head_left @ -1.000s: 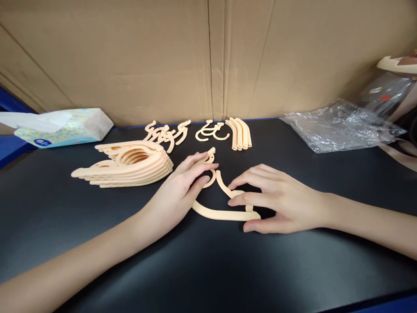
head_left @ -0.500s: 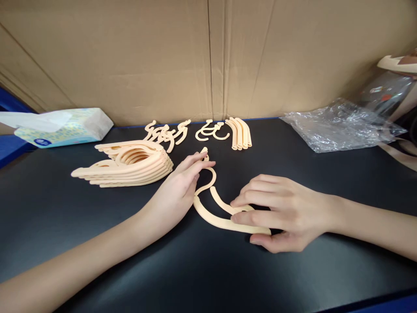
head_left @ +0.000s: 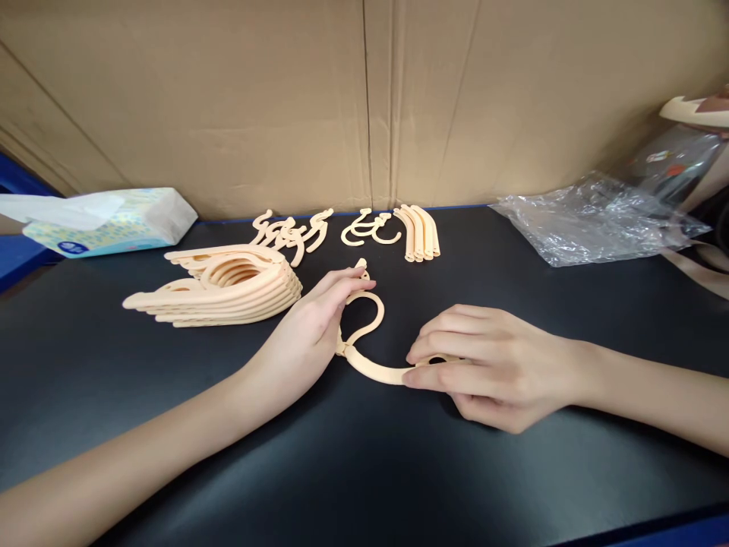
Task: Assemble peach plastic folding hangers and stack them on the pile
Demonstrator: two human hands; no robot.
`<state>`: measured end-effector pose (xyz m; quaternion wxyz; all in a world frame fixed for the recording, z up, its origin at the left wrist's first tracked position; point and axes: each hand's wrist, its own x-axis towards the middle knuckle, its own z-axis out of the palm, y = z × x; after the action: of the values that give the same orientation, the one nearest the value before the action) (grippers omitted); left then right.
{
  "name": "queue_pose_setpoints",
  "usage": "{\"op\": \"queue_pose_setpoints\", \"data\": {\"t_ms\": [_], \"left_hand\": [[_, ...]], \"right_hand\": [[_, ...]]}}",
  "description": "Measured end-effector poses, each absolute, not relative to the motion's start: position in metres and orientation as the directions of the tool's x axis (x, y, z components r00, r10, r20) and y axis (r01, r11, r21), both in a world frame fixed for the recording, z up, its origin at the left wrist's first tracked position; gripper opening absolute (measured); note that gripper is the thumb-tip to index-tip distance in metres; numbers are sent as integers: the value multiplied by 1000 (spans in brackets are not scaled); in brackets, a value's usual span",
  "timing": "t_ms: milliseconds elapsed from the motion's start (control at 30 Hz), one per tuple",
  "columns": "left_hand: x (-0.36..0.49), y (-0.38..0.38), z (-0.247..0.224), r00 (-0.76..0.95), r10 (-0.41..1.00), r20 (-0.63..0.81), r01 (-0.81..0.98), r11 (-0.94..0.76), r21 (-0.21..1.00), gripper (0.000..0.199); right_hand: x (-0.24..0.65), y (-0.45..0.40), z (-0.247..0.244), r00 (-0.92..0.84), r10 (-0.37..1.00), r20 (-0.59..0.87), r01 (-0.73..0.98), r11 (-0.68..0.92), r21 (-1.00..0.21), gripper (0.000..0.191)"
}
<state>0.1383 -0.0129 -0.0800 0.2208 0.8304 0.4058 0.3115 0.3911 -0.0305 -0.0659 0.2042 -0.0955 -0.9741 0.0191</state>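
Observation:
A cream plastic clothes hanger (head_left: 373,368) lies low over the black table in front of me, its curved hook (head_left: 380,311) showing between my hands. My left hand (head_left: 310,319) is closed over the hanger's left part, fingers bent across it, with one tip poking out beyond them. With fingers and thumb, my right hand (head_left: 495,365) grips the hanger's right arm and covers most of its end. Left of my left hand sits a stack of matching hangers (head_left: 228,296).
Loose hanger hooks (head_left: 293,235) lie behind the stack, with a few more hooks (head_left: 370,226) to their right. Beside those are several curved hanger arms (head_left: 418,234). A tissue pack (head_left: 114,220) stands at left, a clear plastic bag (head_left: 592,220) at right. Cardboard (head_left: 273,99) rises behind.
The two separate curved pieces by my right hand now line up as one arm. My right thumb has tucked underneath, and the hook has shifted slightly right. My left hand stays nearly in place.

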Motion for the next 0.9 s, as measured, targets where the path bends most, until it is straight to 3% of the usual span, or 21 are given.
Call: {"op": "queue_pose_setpoints", "data": {"t_ms": [333, 900], "left_hand": [[139, -13, -77, 474, 825, 308, 506, -541, 671, 34], [139, -14, -73, 526, 780, 340, 472, -599, 646, 23]], "right_hand": [[389, -26, -66, -833, 406, 377, 335, 911, -241, 40], [389, -25, -66, -809, 455, 373, 395, 890, -228, 34]]}}
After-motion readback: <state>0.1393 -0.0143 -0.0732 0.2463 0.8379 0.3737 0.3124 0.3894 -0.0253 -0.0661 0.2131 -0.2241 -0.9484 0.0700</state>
